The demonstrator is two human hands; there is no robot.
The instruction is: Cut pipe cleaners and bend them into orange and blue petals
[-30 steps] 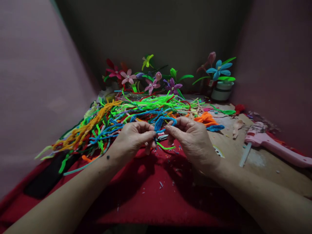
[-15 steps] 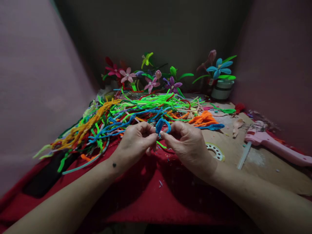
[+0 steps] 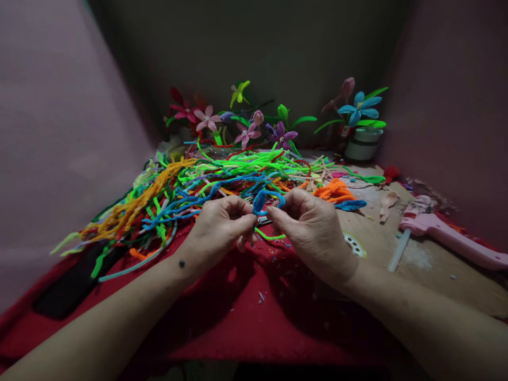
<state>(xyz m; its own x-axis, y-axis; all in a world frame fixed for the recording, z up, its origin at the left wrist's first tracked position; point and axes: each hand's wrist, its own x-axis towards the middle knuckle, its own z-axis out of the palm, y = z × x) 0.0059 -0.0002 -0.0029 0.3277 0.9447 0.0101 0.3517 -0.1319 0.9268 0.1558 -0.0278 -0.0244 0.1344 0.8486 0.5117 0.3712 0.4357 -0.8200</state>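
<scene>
A blue pipe cleaner is pinched between my two hands, bent into a narrow loop with a curved length running to the right. My left hand closes thumb and fingers on the loop's lower left end. On the other side, my right hand pinches the curved part, some of it hidden behind the fingers. Just below, a bright green pipe cleaner piece lies on the red cloth. Something small and metallic shows between the fingertips, too hidden to name.
A heap of coloured pipe cleaners spreads behind my hands. Orange pipe cleaners and a blue petal bundle lie right. Further right are a white holed disc and a pink glue gun. Pipe-cleaner flowers stand at the back.
My right hand has shifted slightly right, away from the left, and the blue pipe cleaner's curve has widened between them. My left hand is nearly still.
</scene>
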